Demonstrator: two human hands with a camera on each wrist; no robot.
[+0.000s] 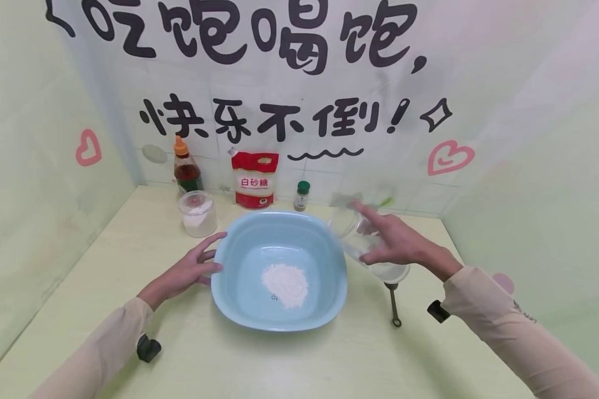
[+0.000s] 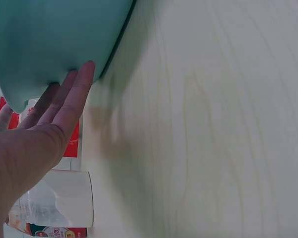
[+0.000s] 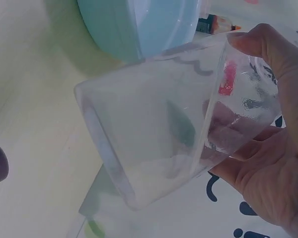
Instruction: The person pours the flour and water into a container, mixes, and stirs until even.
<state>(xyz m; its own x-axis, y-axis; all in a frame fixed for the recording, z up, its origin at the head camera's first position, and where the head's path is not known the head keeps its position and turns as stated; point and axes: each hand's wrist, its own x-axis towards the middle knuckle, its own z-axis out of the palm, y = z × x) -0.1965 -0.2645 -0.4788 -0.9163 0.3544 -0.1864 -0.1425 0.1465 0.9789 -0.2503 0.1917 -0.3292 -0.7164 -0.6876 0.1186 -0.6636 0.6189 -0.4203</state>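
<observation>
A light-blue basin (image 1: 232, 277) stands on the table with a heap of white powder (image 1: 285, 285) on its floor. My left hand (image 1: 192, 269) is at the basin's left side, and in the left wrist view its nearly straight fingers (image 2: 72, 101) touch the outer wall. Right of the basin, my right hand (image 1: 396, 241) grips a clear plastic container (image 3: 139, 119) near its rim. The container is tilted, its mouth toward the basin. Something whitish shows low in it; I cannot tell whether it is powder or liquid.
Behind the basin stand an orange-capped sauce bottle (image 1: 187, 172), a tub of white powder (image 1: 198, 216), a red-and-white sugar pouch (image 1: 254, 182) and a green-capped shaker (image 1: 301, 197). A dark handle (image 1: 394, 307) lies at the right, partly under the container. Walls enclose the table.
</observation>
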